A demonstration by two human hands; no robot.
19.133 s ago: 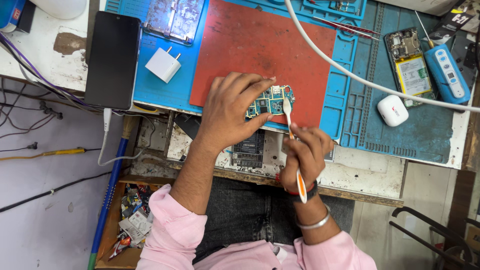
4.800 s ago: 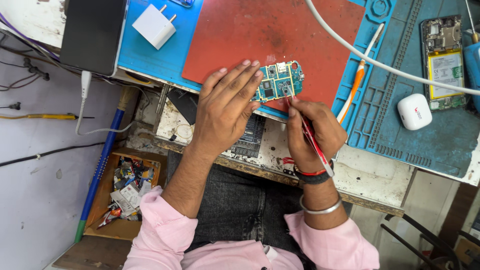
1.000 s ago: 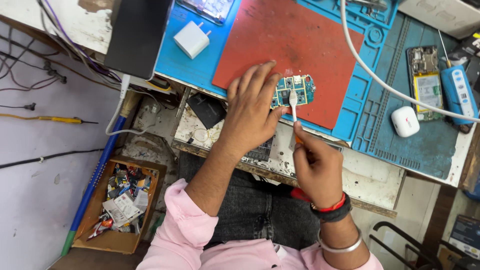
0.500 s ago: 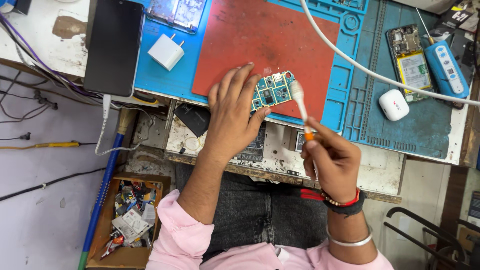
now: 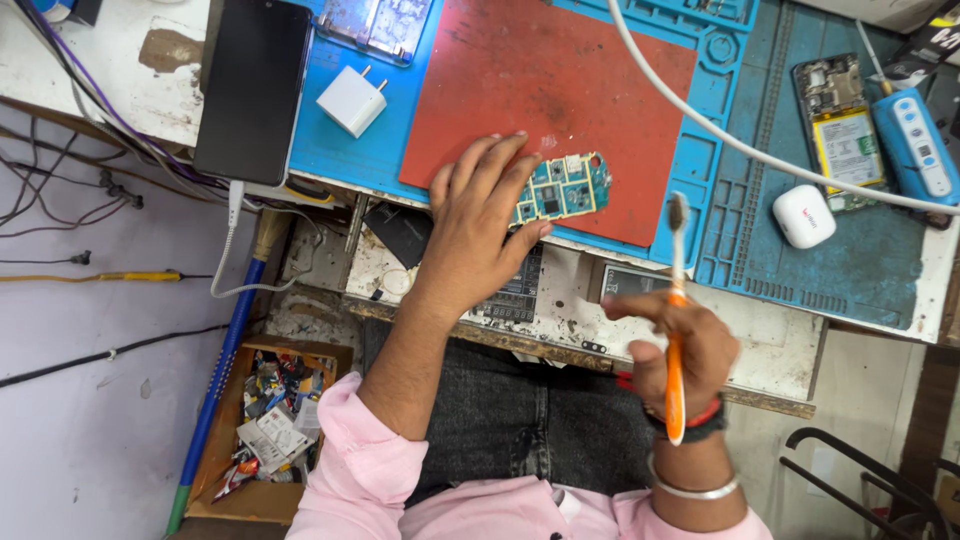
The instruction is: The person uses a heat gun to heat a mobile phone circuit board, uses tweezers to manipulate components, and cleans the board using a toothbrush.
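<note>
Seated at a cluttered repair worktop [image 5: 770, 340], we press our left hand [image 5: 478, 225] flat beside a small green circuit board [image 5: 560, 188], fingertips pinning its left end to the red mat [image 5: 540, 90] near the mat's lower edge. Half a second ago the toothbrush [image 5: 676, 320] was almost at the board; now our right hand [image 5: 680, 345] has drawn it back over the worktop's front edge, bristles up and well apart from the board. We judge that a pause between brushing passes, the board left exposed. The grip of the right hand is clamped around the orange handle; the left's fingers lie spread, closed on nothing.

A white cable [image 5: 760, 150] crosses the blue mat [image 5: 760, 230] above a white earbud case [image 5: 803, 216]. A white charger plug [image 5: 352, 100] and a dark phone [image 5: 253, 90] lie to the left. Part of the board sits under our fingers, its components too small to make out, and the bristles' condition is unclear.
</note>
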